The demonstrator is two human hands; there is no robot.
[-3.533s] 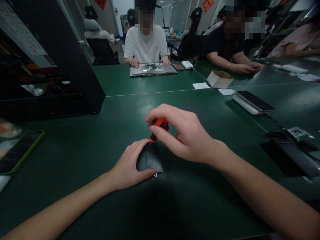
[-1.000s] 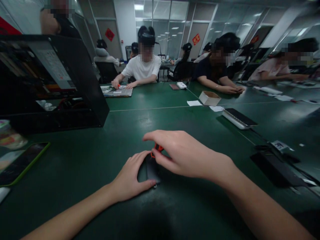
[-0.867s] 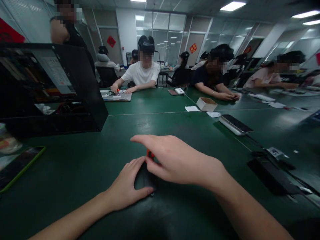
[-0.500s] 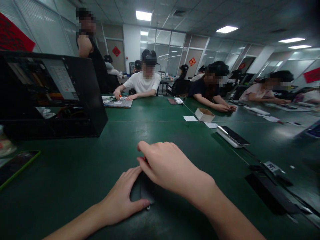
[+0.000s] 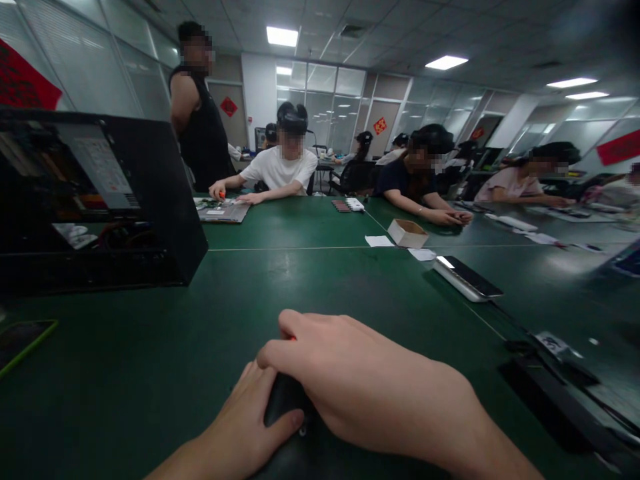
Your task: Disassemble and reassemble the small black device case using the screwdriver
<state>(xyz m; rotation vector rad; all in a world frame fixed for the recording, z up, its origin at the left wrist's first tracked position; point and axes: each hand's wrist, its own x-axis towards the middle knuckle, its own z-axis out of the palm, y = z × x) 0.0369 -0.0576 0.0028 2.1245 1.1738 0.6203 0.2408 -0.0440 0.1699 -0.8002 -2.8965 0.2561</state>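
My left hand (image 5: 240, 423) lies at the bottom middle, its thumb and fingers bracketing a smooth black object (image 5: 284, 399) on the green tabletop. Much of that object is hidden under both hands, so its kind does not show. A small pale round piece (image 5: 303, 431) sits by my left thumb. Over the object's far end, my right hand (image 5: 345, 373) is closed with fingers curled down. A bit of something red-orange (image 5: 293, 339) shows between its thumb and index finger; the rest is covered. The right thumb meets the left fingertips.
An opened black computer case (image 5: 165, 200) stands on the left, with a green-edged phone (image 5: 25, 340) before it. On the right are a phone on a white power strip (image 5: 465, 283), black adapters with cables (image 5: 555, 400) and a small box (image 5: 407, 233). Several people work across the table.
My right hand has come lower and nearer, its thumb now over the left fingertips. The view has shifted slightly. The standing person at the back left appears farther right.
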